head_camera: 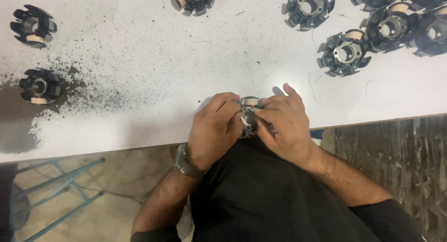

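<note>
Black and metal, with a pale winding at its top, the small stator core [249, 115] is sitting between my two hands, at the near edge of the white table [139, 60], just above my dark shirt. I am holding it on both sides. My left hand [215, 130] is closing around its left part, the fingers curled on the rim, and my right hand [285, 125] is closing on its right part, the fingertips pressing on the front face. Both hands are gripping it tightly, so most of the piece is hidden and I cannot tell its lower side. On my left wrist I am wearing a dark wristwatch [182, 162].

Going outward, more stator cores are lying on the table, well apart from my hands. A group of them [391, 25] is lying at the far right, some touching each other, and one [345, 52] is lying nearer to me. One more [308, 6] is standing at the top, and another [193, 0] is at the top centre. At the left, two cores [33, 24] [41, 86] are lying alone; the lower one is resting in a patch of dark dust [70, 102] that is spreading over the table. Under the table edge, a blue metal frame [60, 190] is showing on the floor.
</note>
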Motion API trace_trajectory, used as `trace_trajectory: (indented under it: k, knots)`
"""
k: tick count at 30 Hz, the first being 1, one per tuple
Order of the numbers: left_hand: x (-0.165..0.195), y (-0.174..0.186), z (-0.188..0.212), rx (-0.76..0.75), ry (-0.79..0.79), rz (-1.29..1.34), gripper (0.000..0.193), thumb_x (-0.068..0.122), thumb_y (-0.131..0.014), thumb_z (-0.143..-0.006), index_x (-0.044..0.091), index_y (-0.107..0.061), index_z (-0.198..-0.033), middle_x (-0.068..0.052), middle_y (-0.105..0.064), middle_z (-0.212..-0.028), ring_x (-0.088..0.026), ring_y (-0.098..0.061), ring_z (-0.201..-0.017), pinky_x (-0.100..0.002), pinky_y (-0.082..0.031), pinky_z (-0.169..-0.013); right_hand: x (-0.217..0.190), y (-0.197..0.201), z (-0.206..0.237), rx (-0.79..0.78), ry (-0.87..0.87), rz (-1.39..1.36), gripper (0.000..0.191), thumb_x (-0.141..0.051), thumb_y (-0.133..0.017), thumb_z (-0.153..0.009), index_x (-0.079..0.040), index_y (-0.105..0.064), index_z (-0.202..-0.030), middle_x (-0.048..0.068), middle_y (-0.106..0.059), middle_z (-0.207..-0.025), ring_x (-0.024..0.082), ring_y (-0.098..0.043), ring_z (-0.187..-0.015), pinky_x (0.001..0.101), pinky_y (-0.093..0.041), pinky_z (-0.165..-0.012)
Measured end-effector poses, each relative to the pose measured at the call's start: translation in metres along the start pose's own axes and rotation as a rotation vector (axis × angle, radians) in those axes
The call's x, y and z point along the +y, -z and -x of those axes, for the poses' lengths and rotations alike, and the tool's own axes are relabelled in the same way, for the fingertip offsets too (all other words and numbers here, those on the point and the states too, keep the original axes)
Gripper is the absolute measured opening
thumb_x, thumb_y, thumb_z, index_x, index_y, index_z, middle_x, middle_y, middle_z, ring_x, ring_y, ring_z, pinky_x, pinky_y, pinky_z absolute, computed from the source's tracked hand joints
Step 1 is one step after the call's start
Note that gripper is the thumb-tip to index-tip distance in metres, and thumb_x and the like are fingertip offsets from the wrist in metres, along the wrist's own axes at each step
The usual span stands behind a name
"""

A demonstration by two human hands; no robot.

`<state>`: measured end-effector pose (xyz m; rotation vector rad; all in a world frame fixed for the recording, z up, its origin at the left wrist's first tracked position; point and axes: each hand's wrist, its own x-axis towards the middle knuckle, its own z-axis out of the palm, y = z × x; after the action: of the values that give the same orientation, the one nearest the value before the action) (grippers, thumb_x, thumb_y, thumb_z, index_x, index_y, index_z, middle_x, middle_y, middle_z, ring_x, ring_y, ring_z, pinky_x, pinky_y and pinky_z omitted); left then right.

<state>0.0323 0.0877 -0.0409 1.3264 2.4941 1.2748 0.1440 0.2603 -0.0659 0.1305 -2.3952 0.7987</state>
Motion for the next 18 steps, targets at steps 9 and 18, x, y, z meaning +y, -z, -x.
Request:
trace_trajectory:
  k: [9, 18]
  knots:
    - [-0.001, -0.005, 0.007, -0.001, 0.045, 0.009, 0.015, 0.003, -0.072, -0.086, 0.006, -0.066, -0.100, -0.009, -0.068, -0.122, -0.029, -0.071, -0.096, -0.039, -0.059, -0.078, -0.001, -0.004, 0.002, 0.004, 0.026, 0.016, 0.031, 0.003, -0.082, -0.079, -0.004, -0.066, -0.106, 0.009, -0.065, -0.097, 0.029, -0.067, -0.107, 0.0570, -0.043, -0.117]
    - [-0.016, 0.025, -0.010, -0.168, -0.026, -0.097, 0.033, 0.020, -0.079, -0.087, 0.005, -0.067, -0.113, -0.019, -0.060, -0.139, -0.033, -0.063, -0.120, -0.045, -0.056, -0.094, 0.027, 0.023, -0.017, 0.021, 0.014, 0.216, 0.028, 0.005, -0.079, -0.091, -0.004, -0.064, -0.114, 0.013, -0.067, -0.113, 0.032, -0.065, -0.115, 0.0552, -0.037, -0.121]
